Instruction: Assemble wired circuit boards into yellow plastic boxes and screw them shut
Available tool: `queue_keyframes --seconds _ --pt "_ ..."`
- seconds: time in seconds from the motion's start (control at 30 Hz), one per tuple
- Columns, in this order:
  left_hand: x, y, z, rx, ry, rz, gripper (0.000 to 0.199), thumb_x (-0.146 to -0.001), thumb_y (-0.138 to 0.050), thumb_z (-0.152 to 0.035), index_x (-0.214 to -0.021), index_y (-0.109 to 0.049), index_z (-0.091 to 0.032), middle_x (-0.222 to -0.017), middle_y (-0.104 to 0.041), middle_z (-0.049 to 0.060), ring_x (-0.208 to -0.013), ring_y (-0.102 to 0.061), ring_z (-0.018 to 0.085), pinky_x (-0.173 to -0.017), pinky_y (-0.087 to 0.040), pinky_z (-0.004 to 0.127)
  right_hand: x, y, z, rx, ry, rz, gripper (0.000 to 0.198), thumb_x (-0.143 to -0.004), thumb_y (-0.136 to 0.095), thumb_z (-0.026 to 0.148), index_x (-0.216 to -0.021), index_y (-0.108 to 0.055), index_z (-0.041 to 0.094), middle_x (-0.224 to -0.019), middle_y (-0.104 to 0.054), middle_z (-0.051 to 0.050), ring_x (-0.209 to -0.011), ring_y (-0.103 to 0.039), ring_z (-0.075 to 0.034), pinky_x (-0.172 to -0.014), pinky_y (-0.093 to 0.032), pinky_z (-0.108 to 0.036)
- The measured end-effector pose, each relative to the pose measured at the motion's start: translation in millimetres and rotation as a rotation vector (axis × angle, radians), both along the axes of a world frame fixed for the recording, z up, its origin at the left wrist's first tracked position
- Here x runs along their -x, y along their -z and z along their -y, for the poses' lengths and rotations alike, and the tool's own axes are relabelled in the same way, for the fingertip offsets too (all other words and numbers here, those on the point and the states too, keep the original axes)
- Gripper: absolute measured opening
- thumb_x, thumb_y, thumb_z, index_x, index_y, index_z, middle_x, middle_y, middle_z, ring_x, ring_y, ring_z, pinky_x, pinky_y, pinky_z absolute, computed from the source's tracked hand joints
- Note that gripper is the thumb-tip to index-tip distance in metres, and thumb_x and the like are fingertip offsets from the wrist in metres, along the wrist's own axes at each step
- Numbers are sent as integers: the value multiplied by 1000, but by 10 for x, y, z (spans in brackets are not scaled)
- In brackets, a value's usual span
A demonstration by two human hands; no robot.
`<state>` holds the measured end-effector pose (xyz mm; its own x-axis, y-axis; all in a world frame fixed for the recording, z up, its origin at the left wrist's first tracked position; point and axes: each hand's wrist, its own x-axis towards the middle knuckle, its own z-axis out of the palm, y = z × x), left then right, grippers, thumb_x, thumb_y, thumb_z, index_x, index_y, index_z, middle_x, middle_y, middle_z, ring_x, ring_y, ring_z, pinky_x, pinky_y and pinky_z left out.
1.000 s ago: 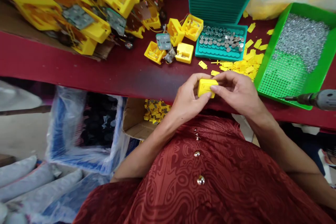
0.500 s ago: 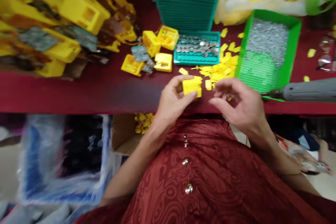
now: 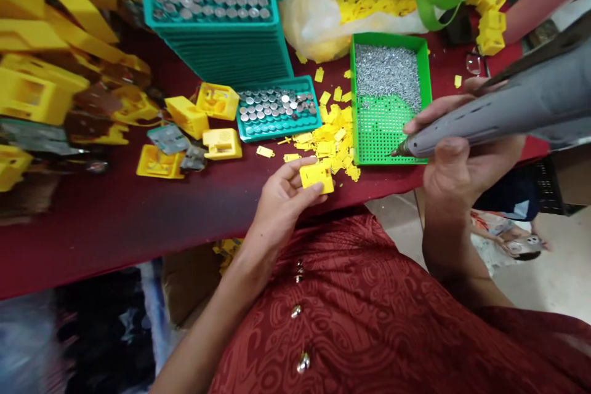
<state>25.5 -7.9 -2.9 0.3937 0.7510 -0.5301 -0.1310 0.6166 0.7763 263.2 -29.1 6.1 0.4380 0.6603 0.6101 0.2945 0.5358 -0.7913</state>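
Between thumb and fingers, my left hand [image 3: 281, 200] holds a small yellow plastic housing [image 3: 316, 177] just over the table's front edge. My right hand [image 3: 462, 166] is wrapped round a grey electric screwdriver [image 3: 494, 98], whose tip points left over the green tray [image 3: 391, 163]. Small silver screws [image 3: 388, 71] fill the far half of that tray; its perforated near half shows bare. Loose yellow plastic tabs [image 3: 335, 135] lie heaped between the tray and my left hand. A teal tray [image 3: 277, 133] of round silver button cells [image 3: 261, 108] sits behind them.
A tall stack of teal trays [image 3: 221, 52] stands at the back. Opened yellow housings [image 3: 221, 143] with wires lie left of centre, with a big pile of yellow housings [image 3: 37, 92] farther left. A plastic bag [image 3: 305, 18] of yellow parts is behind the green tray. Someone sits on the floor at right.
My right hand has gone from empty, fingers curled, to gripping the screwdriver, now over the green tray. My left hand still holds the yellow housing. The camera view has turned toward the right.
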Motion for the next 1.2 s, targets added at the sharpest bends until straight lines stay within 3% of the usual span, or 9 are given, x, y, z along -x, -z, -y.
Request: queue_keyframes --seconds 0.1,0.17,0.3,0.37,0.53,0.67,0.83,1.03,1.2 --pt "-58 -15 0 36 -4 15 58 -66 -100 -26 -115 -70 -18 -100 -84 3 -82 -78 14 -67 -66 21 -23 -13 -225 -191 15 44 49 -92 -82 60 -125 -63 30 -82 -62 6 -55 -61 -7 -42 -45 -19" --pt "-93 -26 -2 46 -4 27 57 -66 -99 -25 -114 -69 -18 -96 -83 2 -80 -79 14 -66 -66 20 -103 -24 -375 -154 -93 87 54 -91 -81 66 -127 -62 30 -75 -60 7 -48 -54 -6 -37 -42 -19" --pt "-143 -48 -19 65 -17 48 63 -60 -102 -21 -114 -69 -18 -91 -82 -1 -78 -79 13 -66 -67 19 -237 -60 -631 -80 -284 192 45 -93 -76 69 -114 -62 31 -69 -58 8 -48 -56 -8 -42 -50 -22" --pt "-160 -57 -40 85 -29 60 65 -58 -103 -19 -114 -69 -18 -93 -83 -1 -77 -79 12 -66 -67 18 -225 -87 -716 -147 -297 204 34 -96 -77 59 -114 -67 32 -72 -60 7 -53 -62 -9 -44 -52 -23" --pt "-185 -81 -109 107 -30 66 63 -56 -103 -18 -110 -71 -18 -87 -81 -2 -75 -78 12 -64 -66 18 -66 -92 -807 -319 -210 105 25 -98 -80 40 -119 -74 30 -77 -61 6 -51 -60 -5 -39 -42 -19" --pt "-186 -100 -148 96 -10 49 62 -58 -102 -19 -111 -70 -18 -89 -81 0 -76 -78 13 -65 -66 19 9 4 -824 -247 -78 43 30 -95 -84 51 -109 -68 29 -64 -54 10 -43 -49 -5 -38 -37 -19" --pt "-180 -116 -176 104 -7 61 62 -59 -100 -14 -112 -69 -18 -91 -83 1 -78 -79 13 -67 -66 18 24 95 -845 -231 -11 73 31 -99 -78 54 -109 -68 26 -64 -55 12 -41 -44 0 -43 -38 -14" --pt "-183 -124 -191 130 -25 85 62 -59 -100 -10 -111 -69 -17 -90 -84 0 -75 -79 12 -66 -67 18 15 99 -851 -215 -30 56 27 -99 -77 52 -108 -70 28 -64 -54 12 -43 -47 0 -42 -41 -13" --pt "-171 -117 -197 125 -26 83 63 -58 -101 -10 -112 -69 -17 -90 -84 0 -76 -79 12 -66 -67 17 -11 93 -791 -96 9 78 41 -96 -77 65 -107 -61 29 -66 -56 12 -46 -55 -2 -43 -42 -14"
